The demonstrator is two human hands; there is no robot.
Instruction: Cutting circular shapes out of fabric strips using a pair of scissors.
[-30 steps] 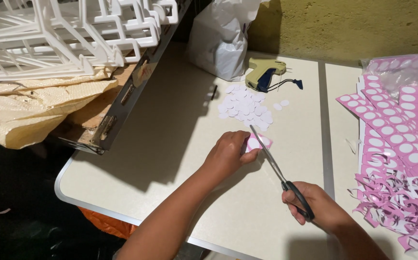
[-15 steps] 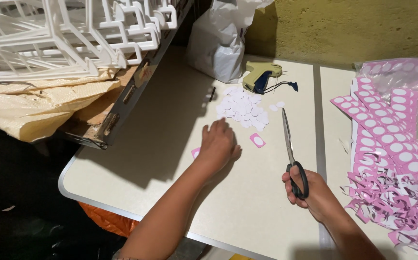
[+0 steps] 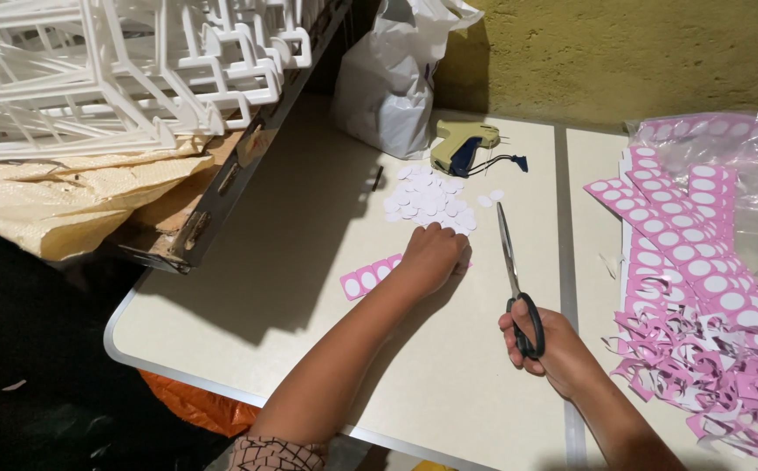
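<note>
A pink strip (image 3: 368, 277) of white circles lies mid-tabletop, pinned flat under the left hand (image 3: 434, 257) beside the pile of cut discs (image 3: 428, 201). The right hand (image 3: 543, 347) grips scissors (image 3: 515, 270), blades closed, pointing away toward the far edge.

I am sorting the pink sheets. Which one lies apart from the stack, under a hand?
The short pink strip under the left hand; the other sheets are stacked at the right.

Dim, hard shadows, sharp, slight edge distortion
</note>
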